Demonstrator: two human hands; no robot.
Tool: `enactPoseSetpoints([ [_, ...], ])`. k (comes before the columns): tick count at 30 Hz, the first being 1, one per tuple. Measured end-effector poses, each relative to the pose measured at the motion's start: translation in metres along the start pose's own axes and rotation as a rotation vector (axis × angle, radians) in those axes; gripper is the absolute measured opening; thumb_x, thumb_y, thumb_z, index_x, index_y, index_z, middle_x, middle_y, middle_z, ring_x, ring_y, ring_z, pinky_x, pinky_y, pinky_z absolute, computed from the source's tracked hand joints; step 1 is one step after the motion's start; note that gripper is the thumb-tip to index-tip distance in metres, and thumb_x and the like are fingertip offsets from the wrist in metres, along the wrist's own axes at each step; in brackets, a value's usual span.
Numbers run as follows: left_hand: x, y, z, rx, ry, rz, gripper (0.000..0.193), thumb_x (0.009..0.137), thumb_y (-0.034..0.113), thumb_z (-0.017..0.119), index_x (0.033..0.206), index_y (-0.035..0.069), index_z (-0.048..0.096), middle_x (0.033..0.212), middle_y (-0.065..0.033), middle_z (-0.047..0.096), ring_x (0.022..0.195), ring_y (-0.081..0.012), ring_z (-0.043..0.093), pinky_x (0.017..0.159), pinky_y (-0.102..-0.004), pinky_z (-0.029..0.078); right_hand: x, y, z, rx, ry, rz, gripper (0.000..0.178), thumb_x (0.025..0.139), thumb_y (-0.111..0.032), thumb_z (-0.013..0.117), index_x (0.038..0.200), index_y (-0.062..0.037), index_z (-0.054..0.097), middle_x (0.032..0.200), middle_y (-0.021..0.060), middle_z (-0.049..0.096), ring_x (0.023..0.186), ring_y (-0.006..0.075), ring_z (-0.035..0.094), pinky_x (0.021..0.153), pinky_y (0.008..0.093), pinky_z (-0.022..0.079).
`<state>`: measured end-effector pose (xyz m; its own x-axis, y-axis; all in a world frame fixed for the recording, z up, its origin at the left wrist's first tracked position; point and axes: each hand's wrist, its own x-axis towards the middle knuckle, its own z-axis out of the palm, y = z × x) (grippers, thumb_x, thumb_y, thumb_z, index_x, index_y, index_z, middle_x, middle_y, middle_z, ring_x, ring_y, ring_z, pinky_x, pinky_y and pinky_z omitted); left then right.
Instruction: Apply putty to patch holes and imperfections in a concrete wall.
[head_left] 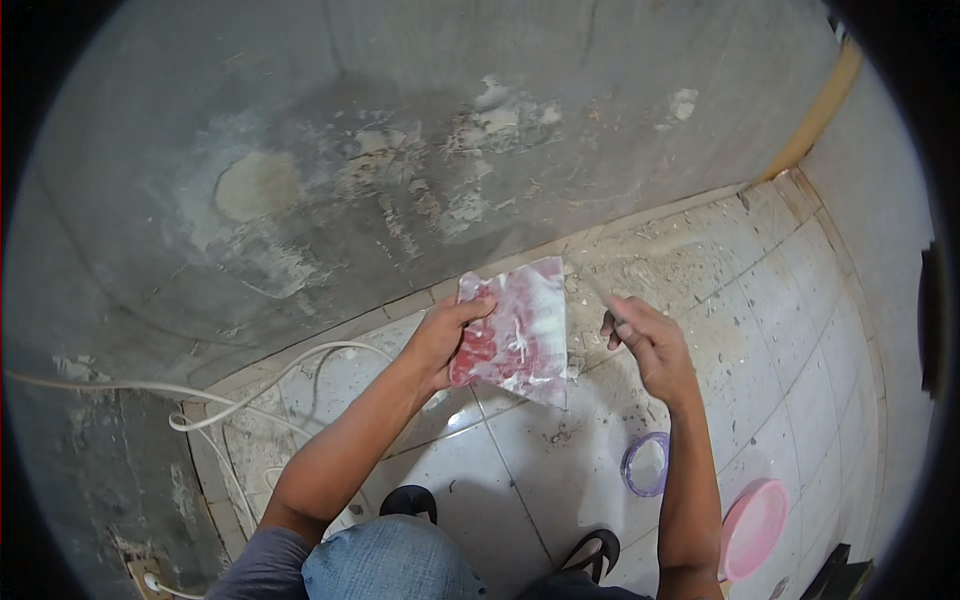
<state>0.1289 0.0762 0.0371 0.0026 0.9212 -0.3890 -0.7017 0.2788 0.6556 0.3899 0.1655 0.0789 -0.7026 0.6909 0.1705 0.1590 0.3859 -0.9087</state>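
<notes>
The left hand (440,345) is clamping a crinkled clear plastic bag of red meat (512,332) — the right hand (645,345) is hovering beside it, fingers half-curled and holding nothing.

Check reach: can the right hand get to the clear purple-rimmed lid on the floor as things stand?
Probably yes. The right hand is free beside the meat bag, which the left hand holds. The purple-rimmed lid lies on bare tile just under the right forearm, nothing between them.
</notes>
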Motion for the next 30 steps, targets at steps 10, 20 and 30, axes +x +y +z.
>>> enactPoseSetpoints([
  [10, -0.008, 0.020, 0.011, -0.006, -0.076, 0.104, 0.015, 0.088, 0.010, 0.058, 0.099, 0.001, 0.059, 0.088, -0.0089, 0.065, 0.074, -0.0187, 0.066, 0.070, -0.0345, 0.057, -0.006, -0.006, 0.008, -0.642, 0.064, -0.483, 0.062, 0.070, 0.012, 0.051, 0.123, -0.0180, 0.061, 0.079, 0.0089, 0.053, 0.074, 0.0258, 0.055, 0.068, 0.0362, 0.047],
  [20, 0.005, 0.040, 0.037, 0.089, -0.070, 0.180, 0.017, 0.088, 0.011, 0.057, 0.103, 0.002, 0.057, 0.089, -0.0077, 0.064, 0.076, -0.0180, 0.066, 0.073, -0.0344, 0.057, -0.026, 0.040, -0.035, -0.700, 0.101, -0.227, 0.053, 0.080, 0.009, 0.048, 0.124, -0.0181, 0.060, 0.077, 0.0073, 0.054, 0.068, 0.0235, 0.055, 0.064, 0.0343, 0.047],
  [30, 0.027, 0.083, 0.142, 0.368, -0.002, 0.412, 0.014, 0.091, 0.018, 0.057, 0.101, 0.008, 0.057, 0.086, -0.0025, 0.063, 0.071, -0.0149, 0.063, 0.065, -0.0318, 0.055, -0.032, -0.040, -0.083, 0.926, 0.213, 0.234, 0.026, 0.094, -0.021, 0.048, 0.111, -0.0012, 0.054, 0.071, 0.0072, 0.059, 0.044, 0.0119, 0.048, 0.041, 0.0266, 0.043],
])
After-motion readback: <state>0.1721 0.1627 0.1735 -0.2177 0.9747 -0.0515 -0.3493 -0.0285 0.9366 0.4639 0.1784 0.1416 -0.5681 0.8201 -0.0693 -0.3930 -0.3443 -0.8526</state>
